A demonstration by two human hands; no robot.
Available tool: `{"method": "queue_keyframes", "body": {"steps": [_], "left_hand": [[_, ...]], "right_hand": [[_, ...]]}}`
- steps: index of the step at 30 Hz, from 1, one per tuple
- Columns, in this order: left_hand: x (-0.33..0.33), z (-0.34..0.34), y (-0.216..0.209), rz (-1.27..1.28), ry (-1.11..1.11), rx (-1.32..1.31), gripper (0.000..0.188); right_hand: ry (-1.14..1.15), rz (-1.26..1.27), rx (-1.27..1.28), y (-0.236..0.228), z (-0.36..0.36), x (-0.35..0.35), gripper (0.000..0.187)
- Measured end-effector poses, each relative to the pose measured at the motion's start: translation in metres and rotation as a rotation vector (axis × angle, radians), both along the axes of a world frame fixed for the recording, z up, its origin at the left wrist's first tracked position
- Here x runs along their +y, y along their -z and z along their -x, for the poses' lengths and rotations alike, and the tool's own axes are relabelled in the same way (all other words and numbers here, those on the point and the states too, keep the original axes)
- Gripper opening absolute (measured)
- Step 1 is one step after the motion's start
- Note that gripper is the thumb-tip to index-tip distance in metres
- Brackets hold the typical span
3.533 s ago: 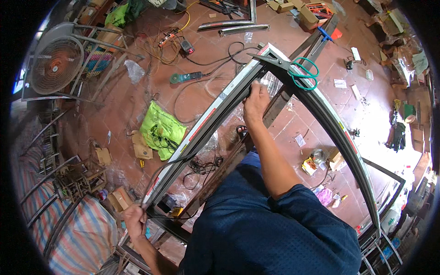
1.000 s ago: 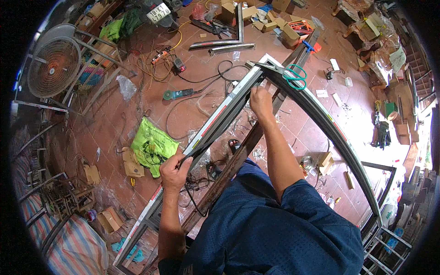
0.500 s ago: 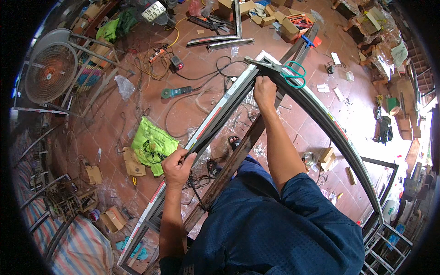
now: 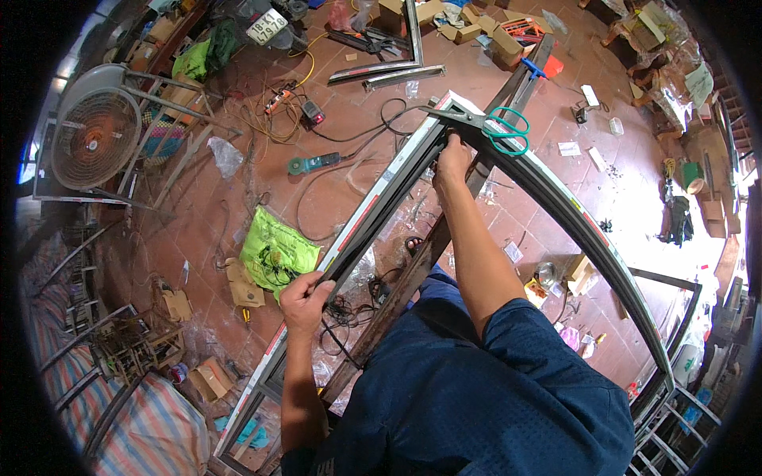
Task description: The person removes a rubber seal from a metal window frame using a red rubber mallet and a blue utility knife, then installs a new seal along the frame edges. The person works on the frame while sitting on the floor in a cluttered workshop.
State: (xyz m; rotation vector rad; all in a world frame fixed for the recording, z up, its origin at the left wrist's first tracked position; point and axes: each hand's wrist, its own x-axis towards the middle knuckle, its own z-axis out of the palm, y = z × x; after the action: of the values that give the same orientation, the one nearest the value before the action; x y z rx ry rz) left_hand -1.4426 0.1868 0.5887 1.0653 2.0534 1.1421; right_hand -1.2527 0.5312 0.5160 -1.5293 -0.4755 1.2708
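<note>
One frame against the fingers

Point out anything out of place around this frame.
The green-handled scissors lie loose across the corner of the frame, just beyond the right hand: an odd perch for a sharp tool, perhaps easily knocked off. I see no clear damage.

Floor: reddish tile, littered. On it, leftward: lime-green bag, cardboard piece beside it, teal grinder, clear plastic. Brown beam passes under angled frame, apparently bearing it; scissors lie across frame's corner.
</note>
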Motion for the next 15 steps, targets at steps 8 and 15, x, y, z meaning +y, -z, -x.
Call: {"method": "queue_keyframes", "body": {"steps": [8, 15], "left_hand": [[0.009, -0.016, -0.009, -0.002, 0.044, 0.241, 0.017], [0.011, -0.02, -0.016, -0.057, 0.057, 0.29, 0.013]], "right_hand": [[-0.1, -0.006, 0.028, 0.008, -0.006, -0.003, 0.042], [-0.24, -0.181, -0.167, 0.012, -0.012, -0.021, 0.036]]}}
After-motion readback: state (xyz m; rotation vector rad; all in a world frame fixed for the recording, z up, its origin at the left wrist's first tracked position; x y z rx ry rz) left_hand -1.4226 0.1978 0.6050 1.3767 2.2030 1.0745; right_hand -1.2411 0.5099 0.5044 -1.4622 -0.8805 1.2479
